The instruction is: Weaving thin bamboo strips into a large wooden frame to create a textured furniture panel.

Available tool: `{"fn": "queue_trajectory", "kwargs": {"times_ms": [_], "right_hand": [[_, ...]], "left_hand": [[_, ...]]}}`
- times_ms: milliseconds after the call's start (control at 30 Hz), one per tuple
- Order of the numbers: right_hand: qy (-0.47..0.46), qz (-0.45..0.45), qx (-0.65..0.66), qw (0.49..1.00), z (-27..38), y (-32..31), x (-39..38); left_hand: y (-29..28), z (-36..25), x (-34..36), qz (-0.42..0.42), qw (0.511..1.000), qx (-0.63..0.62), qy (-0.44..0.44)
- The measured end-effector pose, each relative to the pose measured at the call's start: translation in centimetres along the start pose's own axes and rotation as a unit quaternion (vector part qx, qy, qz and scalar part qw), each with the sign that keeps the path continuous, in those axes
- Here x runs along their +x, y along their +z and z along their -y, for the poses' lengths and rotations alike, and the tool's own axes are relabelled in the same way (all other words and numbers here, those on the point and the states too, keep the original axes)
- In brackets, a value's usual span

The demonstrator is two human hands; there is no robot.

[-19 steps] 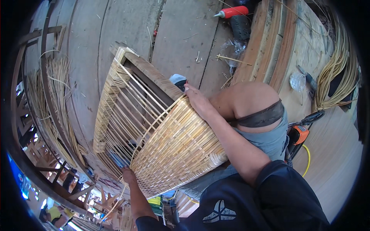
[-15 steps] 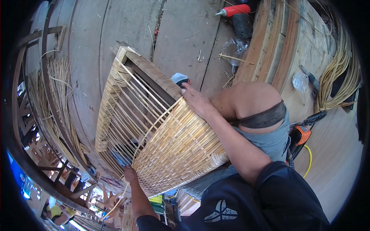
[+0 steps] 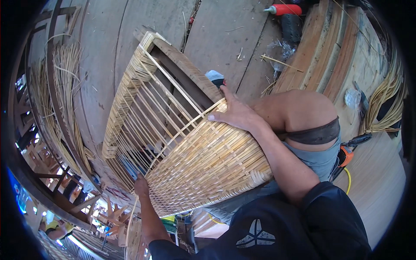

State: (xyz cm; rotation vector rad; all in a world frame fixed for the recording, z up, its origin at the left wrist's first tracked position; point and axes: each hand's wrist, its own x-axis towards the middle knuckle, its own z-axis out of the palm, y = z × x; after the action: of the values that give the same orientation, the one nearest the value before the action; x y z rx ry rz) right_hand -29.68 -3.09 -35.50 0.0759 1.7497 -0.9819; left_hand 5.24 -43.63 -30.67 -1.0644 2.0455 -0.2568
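Note:
A half-woven rattan panel (image 3: 208, 160) on a wooden frame (image 3: 188, 69) leans across my lap. Its lower part is densely woven; bare parallel strands (image 3: 151, 110) span up to a wrapped edge (image 3: 125, 99). My right hand (image 3: 238, 113) grips the panel's right side, thumb on the top row of weave and fingers by the wooden side bar. At the left end of the weave, my left hand (image 3: 141, 187) is closed around a loose rattan strip (image 3: 131, 216), which trails down below it; its fingertips are partly hidden.
Rattan bundles lie at the left (image 3: 67, 82) and far right (image 3: 385, 99). A red squeeze bottle (image 3: 286, 9), clear plastic (image 3: 284, 51) and curved wooden boards (image 3: 320, 47) are beyond my bare knee (image 3: 310, 108). An orange-and-black tool (image 3: 345, 156) with a yellow cord is on the right.
My right thumb has swung out onto the weave, spreading from the fingers. My left hand stays at the weave's left end. The whole view has shifted slightly.

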Motion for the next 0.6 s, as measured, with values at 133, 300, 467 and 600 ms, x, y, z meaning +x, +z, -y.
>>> {"fn": "queue_trajectory", "kwargs": {"times_ms": [133, 300, 467, 600], "right_hand": [[-0.053, -0.025, 0.049, 0.997, -0.4, 0.5, 0.5], [-0.095, -0.025, 0.157, 0.983, -0.2, 0.3, 0.3], [-0.059, -0.047, 0.327, 0.942, -4.3, 1.7, 1.1], [0.02, -0.059, 0.435, 0.898, -3.8, 1.2, 1.6]], "left_hand": [[0.6, 0.9, 0.1, -0.032, 0.999, -0.006, -0.039], [2.8, 1.4, 1.5, -0.093, 0.994, -0.041, -0.043], [2.6, 0.4, 0.7, -0.068, 0.995, 0.017, -0.077], [2.1, 0.3, 0.0, -0.09, 0.989, 0.058, -0.099]]}}
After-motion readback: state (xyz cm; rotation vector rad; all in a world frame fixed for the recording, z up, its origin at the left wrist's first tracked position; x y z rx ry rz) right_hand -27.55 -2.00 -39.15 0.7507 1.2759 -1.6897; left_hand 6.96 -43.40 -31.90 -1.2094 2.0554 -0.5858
